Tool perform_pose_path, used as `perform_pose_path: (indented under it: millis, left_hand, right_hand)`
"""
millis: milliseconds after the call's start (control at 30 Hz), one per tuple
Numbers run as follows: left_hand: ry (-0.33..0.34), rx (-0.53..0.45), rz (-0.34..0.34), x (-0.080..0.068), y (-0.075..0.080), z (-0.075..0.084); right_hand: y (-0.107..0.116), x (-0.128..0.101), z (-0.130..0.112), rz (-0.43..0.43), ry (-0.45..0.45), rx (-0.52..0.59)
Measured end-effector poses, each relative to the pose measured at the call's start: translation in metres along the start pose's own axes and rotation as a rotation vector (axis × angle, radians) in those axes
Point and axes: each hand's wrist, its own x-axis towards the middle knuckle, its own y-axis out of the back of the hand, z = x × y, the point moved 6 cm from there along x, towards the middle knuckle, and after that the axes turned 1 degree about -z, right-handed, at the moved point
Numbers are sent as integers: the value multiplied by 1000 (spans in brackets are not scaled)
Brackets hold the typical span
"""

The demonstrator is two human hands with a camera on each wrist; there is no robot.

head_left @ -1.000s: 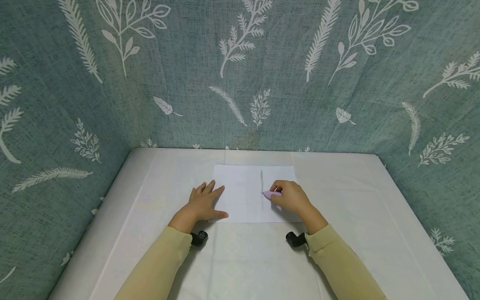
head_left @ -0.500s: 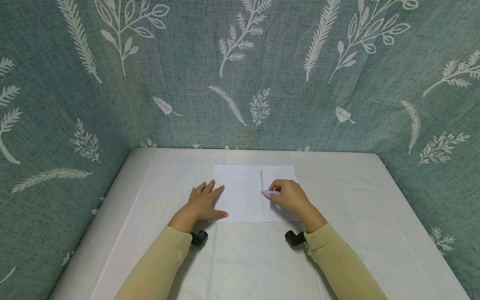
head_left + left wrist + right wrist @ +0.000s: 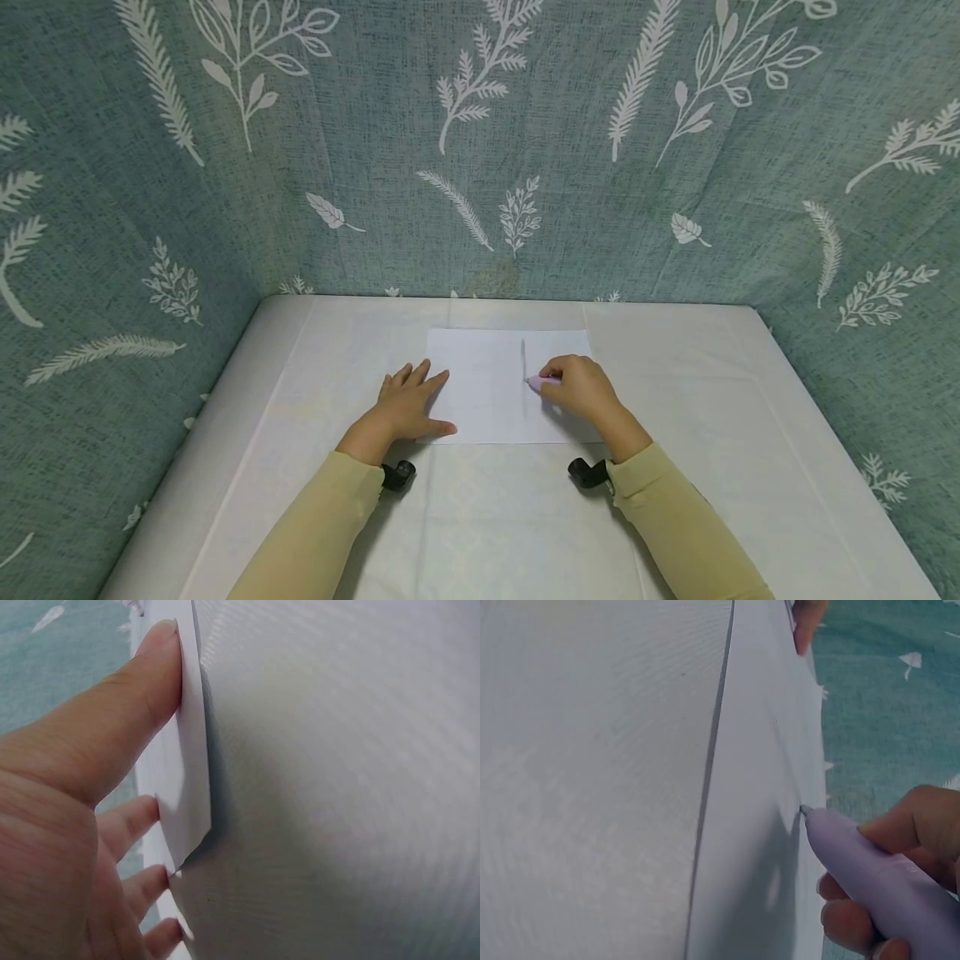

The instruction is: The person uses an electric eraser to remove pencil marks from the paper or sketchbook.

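Observation:
A white sheet of paper lies on the table. My left hand rests spread on its left end, thumb near the front edge; in the left wrist view the thumb presses on the paper's edge. My right hand grips a chunky lilac pen-shaped tool with a short grey tip. That tip touches the paper at a thin grey line running from near the far edge toward the middle. A fainter line continues below it. Whether the tip is a nib or a blade I cannot tell.
A white cloth covers the table. Green leaf-patterned fabric stands behind it and at both sides. A black wrist camera sits under the left wrist, another black camera under the right.
My right hand and the lilac tool have shifted slightly away from me along the line, toward the paper's far edge. My left hand stays in place.

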Motion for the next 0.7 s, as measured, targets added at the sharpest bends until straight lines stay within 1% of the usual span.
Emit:
perform_pose_path:
  millis: [133,300,433,567,700]
  left_hand:
    - [4,2,5,0,-1,0]
    - [4,5,0,1,-1,0]
    - [4,7,-8,1,-1,0]
    - [0,6,-6,0,-1,1]
    - [-2,4,-1,0,-1,1]
  right_hand:
    - [0,0,-2,-7,12,1]
    - [2,0,-1,10,-10,-7]
    - [2,1,-1,6,-29,1]
    - [0,1,-2,-5,-24,2]
    - [1,1,-2,9,-27,10]
